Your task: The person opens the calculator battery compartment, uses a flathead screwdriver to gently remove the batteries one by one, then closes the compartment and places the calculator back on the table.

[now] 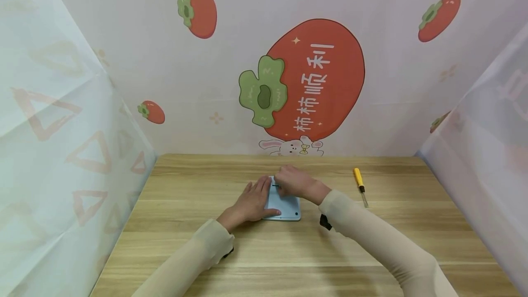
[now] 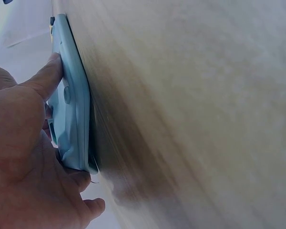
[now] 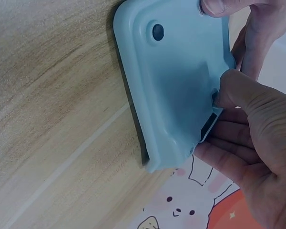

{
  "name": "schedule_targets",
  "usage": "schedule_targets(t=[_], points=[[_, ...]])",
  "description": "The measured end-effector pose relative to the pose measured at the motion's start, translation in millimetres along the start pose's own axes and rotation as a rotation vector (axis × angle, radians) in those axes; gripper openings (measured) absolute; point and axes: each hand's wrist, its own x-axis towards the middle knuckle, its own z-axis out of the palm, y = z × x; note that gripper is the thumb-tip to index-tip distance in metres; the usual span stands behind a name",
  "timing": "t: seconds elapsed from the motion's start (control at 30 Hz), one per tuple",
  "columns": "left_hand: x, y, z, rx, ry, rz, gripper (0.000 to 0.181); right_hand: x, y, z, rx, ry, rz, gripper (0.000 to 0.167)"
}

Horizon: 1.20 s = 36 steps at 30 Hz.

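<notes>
A light blue, flat plastic case (image 1: 288, 206) with rounded corners lies on the wooden table. Across its left side rests my left hand (image 1: 252, 203), thumb over the near part; in the left wrist view that hand (image 2: 19, 129) holds the case (image 2: 69, 114) between thumb and fingers. My right hand (image 1: 298, 183) is at the far edge. The right wrist view has its thumb on the case (image 3: 176, 67) beside a dark slot, and the curled fingers of the right hand (image 3: 267, 138) at the edge. What lies under the case is hidden.
A screwdriver (image 1: 358, 178) with a yellow handle lies on the table (image 1: 185, 251) to the right of the case. Behind the table stands a white backdrop (image 1: 396, 118) printed with red persimmons and a rabbit. White sheets flank both sides.
</notes>
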Motion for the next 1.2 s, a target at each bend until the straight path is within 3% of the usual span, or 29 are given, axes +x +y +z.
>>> schedule_targets(t=[0.5, 0.7, 1.2], points=[[-1.5, 0.3, -2.1, 0.0, 0.016, 0.014, 0.108, 0.0, 4.9, -1.1, 0.039, 0.021, -0.042, 0.014], [-1.2, 1.4, -3.5, 0.0, 0.017, 0.012, 0.108, -0.9, 5.2, -2.6, 0.05, 0.013, -0.02, 0.01], [-1.4, 0.9, -2.2, -0.009, 0.015, 0.011, 0.109, -7.0, 8.6, 6.6, 0.01, 0.048, -0.035, 0.014]])
